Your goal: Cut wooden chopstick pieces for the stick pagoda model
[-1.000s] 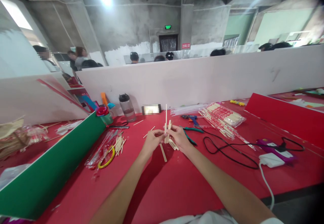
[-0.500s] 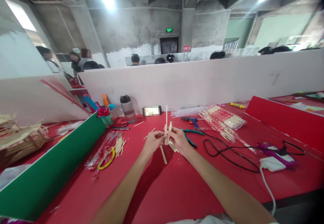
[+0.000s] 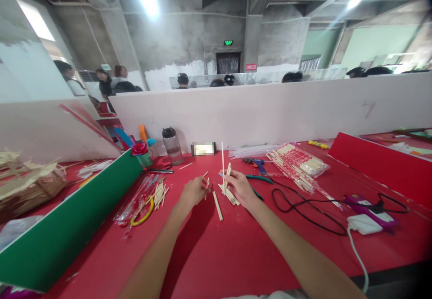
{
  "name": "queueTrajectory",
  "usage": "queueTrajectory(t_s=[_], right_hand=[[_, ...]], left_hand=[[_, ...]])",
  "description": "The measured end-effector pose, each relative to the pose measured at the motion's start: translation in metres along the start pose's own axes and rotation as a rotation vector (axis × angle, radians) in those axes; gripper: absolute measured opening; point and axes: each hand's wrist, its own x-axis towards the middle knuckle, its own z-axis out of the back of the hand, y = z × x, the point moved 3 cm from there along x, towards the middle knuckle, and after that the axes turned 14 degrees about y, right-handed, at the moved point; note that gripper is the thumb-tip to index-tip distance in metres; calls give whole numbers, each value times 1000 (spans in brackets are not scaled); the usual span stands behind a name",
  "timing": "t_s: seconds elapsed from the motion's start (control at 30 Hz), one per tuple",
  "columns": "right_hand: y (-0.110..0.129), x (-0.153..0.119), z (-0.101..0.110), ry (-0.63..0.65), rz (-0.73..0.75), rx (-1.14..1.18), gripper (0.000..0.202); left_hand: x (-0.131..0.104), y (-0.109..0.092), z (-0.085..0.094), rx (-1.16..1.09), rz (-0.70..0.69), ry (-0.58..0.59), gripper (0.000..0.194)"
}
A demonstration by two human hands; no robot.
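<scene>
My right hand (image 3: 240,185) is closed around a few short pale wooden sticks (image 3: 228,171), held upright, and one longer stick (image 3: 222,155) that rises above them. To its left, apart from it, my left hand (image 3: 195,191) pinches a single short wooden stick (image 3: 207,185) at its fingertips. Beneath the right hand lies a small pile of sticks (image 3: 232,197). A pair of sticks (image 3: 218,206) rests on the table between the hands. Further left is another loose heap of short sticks (image 3: 161,194).
Yellow-handled scissors (image 3: 146,213) and plastic wrappers lie left, before a green board (image 3: 77,218). A bottle (image 3: 172,146) and phone (image 3: 203,149) stand behind. Right are green-handled pliers (image 3: 259,178), a blue glue gun (image 3: 258,164), packaged chopsticks (image 3: 300,161), a black cable and a purple power strip (image 3: 371,211).
My left hand has moved left, away from the bundle, with a short stick in its fingers. My right hand still holds the other sticks. The view has shifted slightly.
</scene>
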Motion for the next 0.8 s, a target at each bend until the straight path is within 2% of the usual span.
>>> queueTrajectory(t_s=[0.07, 0.17, 0.23, 0.3, 0.37, 0.47, 0.67, 0.8], right_hand=[[-1, 0, -1, 19, -2, 2, 31], [-2, 0, -2, 23, 3, -7, 31], [-3, -1, -3, 18, 4, -16, 33], [-4, -1, -4, 14, 1, -33, 34], [-4, -1, -5, 17, 13, -70, 33], [-3, -2, -6, 21, 53, -134, 32], [1, -5, -10, 13, 68, -210, 36], [1, -5, -10, 22, 73, -214, 33]], left_hand=[[-2, -3, 0, 58, -14, -25, 20], [-6, -13, 7, 39, -101, -134, 17], [-8, -24, 10, -110, -218, -132, 19], [-10, -37, 10, -345, -363, -64, 25], [-12, -48, 6, -562, -444, -13, 28], [-14, -55, -3, -791, -421, 11, 29], [-15, -56, -15, -1105, -372, 62, 32], [-14, -53, -20, -1308, -259, 136, 30]])
